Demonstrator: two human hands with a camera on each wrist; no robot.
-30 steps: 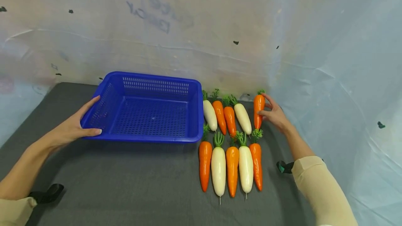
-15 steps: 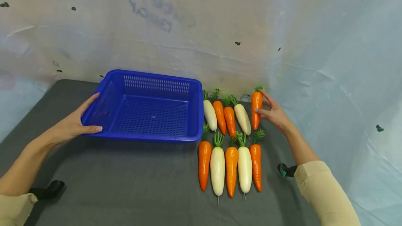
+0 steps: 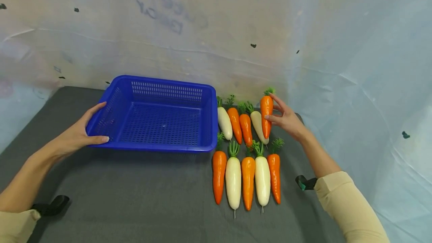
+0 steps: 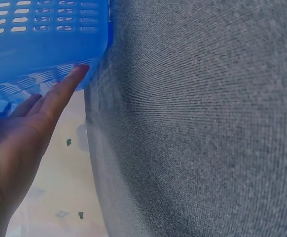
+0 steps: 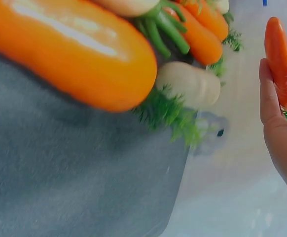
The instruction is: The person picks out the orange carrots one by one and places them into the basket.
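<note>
Nearest me, a row of front carrots and front radishes, ahead of the basket and off to its right. Left hand grips basket's left end; right hand, right of basket, pinches a lone carrot near the back radish. Pale sheet beyond basket.

In front of me, dark grey fabric covers the worktop. Toward my left a blue slotted plastic basket sits on it. To its right lie two rows: nearer me, a carrot, a white daikon, a second carrot, a second daikon and a third carrot; behind, a third daikon, a fourth carrot, a fifth carrot and a fourth daikon, green tops pointing away
</note>
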